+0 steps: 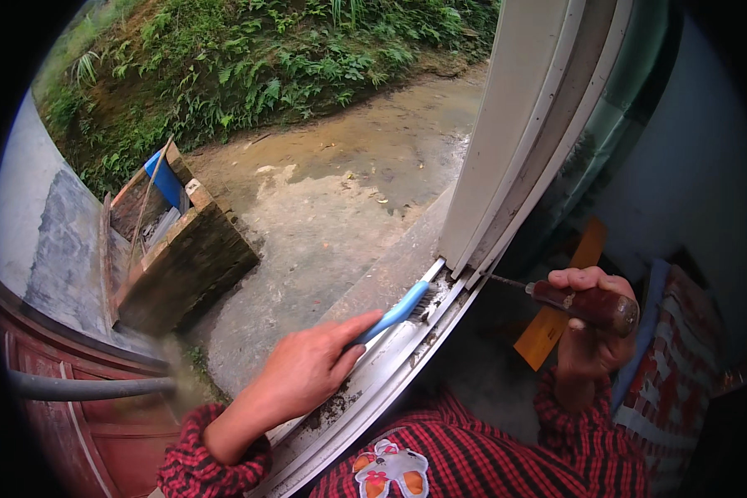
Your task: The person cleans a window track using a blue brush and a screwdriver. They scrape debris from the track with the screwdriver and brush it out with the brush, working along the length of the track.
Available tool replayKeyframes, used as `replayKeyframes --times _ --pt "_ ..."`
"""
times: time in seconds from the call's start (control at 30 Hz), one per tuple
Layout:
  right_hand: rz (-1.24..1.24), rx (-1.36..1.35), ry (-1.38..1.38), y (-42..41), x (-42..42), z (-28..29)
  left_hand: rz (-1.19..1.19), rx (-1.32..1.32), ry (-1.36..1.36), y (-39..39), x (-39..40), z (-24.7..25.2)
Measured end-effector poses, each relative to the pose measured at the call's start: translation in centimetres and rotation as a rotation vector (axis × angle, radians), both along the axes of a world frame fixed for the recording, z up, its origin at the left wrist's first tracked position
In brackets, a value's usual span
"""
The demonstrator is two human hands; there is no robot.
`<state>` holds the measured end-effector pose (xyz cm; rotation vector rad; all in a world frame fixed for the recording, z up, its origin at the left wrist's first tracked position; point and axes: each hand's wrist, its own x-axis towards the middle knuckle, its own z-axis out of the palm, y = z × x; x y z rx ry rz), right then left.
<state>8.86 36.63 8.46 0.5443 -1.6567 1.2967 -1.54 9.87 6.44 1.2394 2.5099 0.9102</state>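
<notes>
My left hand (pixel 311 358) grips the handle of a light-blue brush (pixel 393 314). Its dark bristles rest in the lower track (pixel 373 373) of a white sliding-window frame, close to the frame's corner. Dark dirt (pixel 331 411) lies along the grooves of the track. In my right hand (pixel 591 330) is a screwdriver (pixel 576 302) with a dark red handle, held level. Its thin, rusty-looking shaft points left, and the tip is at the foot of the upright window frame (pixel 523 143); whether it touches is hard to tell.
Outside the window, a brick and concrete bin (pixel 186 267) holds a blue object (pixel 164 179) and sticks. A wet concrete path (pixel 298 249) runs below a fern-covered bank (pixel 255 75). Indoors, an orange-yellow board (pixel 541 339) and a striped cloth (pixel 666 355) are beside my right arm.
</notes>
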Motion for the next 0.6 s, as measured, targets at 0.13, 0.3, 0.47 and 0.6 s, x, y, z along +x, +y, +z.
replayKeyframes --times 0.13,0.3,0.47,0.6 --pt "-0.058 0.100 -0.036 1.8 1.1 -0.6 0.068 -0.211 0.003 4.2 -0.3 0.1" --pt "-0.055 0.046 -0.049 3.7 2.1 -0.9 0.068 -0.313 0.067 7.2 -1.5 -0.5" --pt "0.011 0.056 -0.091 4.7 1.6 -0.9 -0.038 -0.356 0.070 7.8 -2.5 -0.1" --pt "0.114 0.104 -0.030 5.9 0.9 -0.4 -0.108 -0.729 0.127 4.9 -1.5 4.8"
